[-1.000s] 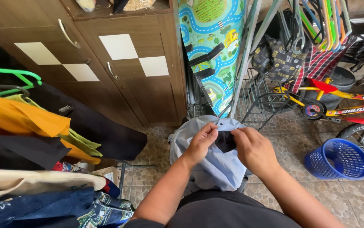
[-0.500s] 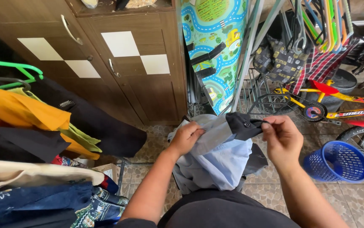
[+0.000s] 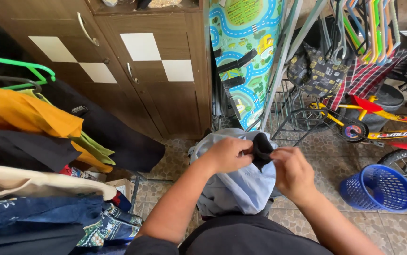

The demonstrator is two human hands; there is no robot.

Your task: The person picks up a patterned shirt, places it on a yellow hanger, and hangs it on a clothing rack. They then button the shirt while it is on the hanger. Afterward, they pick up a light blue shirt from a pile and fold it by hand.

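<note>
Light-blue garment [image 3: 241, 186] bunched at frame centre, just above our lap. Our left hand [image 3: 227, 155] and right hand [image 3: 292, 172] both pinch its black tab [image 3: 261, 150]. Clothes pile [image 3: 38, 189] crowds 9 o'clock, blue basket [image 3: 377, 187] at 3, cabinet [image 3: 156, 75] and play mat [image 3: 243, 52] wall off 12; bare tile [image 3: 402, 226] at 4.

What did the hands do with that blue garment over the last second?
The right hand, which had pulled the dark cuff out to the right, came back in to meet the left hand. Both again pinch the cuff of the light blue garment. The hanging clothes, cabinet and blue basket stayed put.
</note>
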